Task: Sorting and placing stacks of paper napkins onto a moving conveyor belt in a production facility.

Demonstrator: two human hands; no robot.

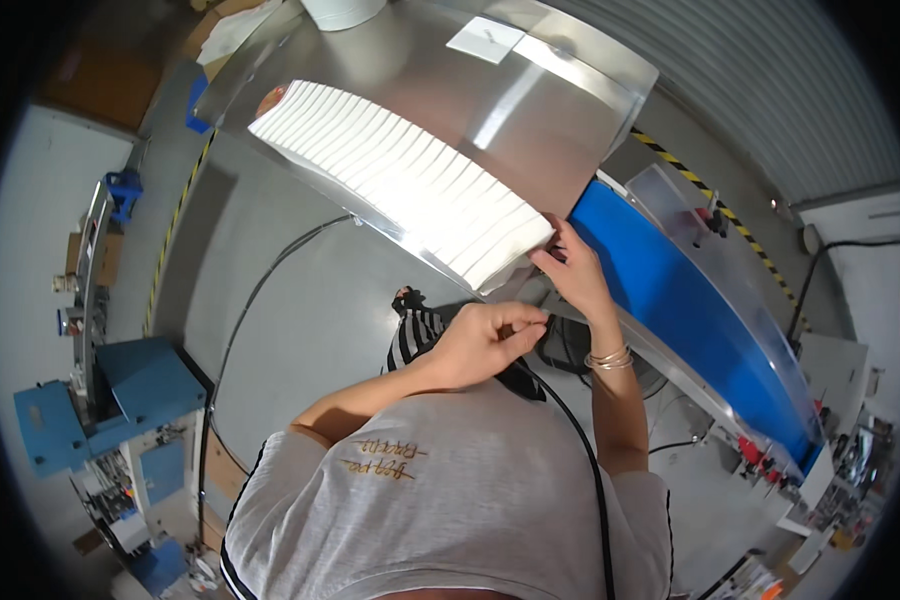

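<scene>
A long row of white flat pieces (400, 180), like folded sheets or thin packs packed side by side, lies along the near edge of the metal table (530, 110). My right hand (575, 270), with bangles on its wrist, is at the right end of this row. Its thumb and fingers close around the corner of the end piece; some fingertips are hidden behind it. Just below the table edge, in front of my body, is my left hand (485, 345). Its fingers are curled and pinched together; anything between them is too small to make out.
A blue conveyor belt (690, 310) with clear side guards runs from the table toward the lower right. A white container (342, 8) and a white card (486, 40) sit on the table. Blue-topped equipment (135, 390) stands at left. A black cable (580, 440) passes over my shirt.
</scene>
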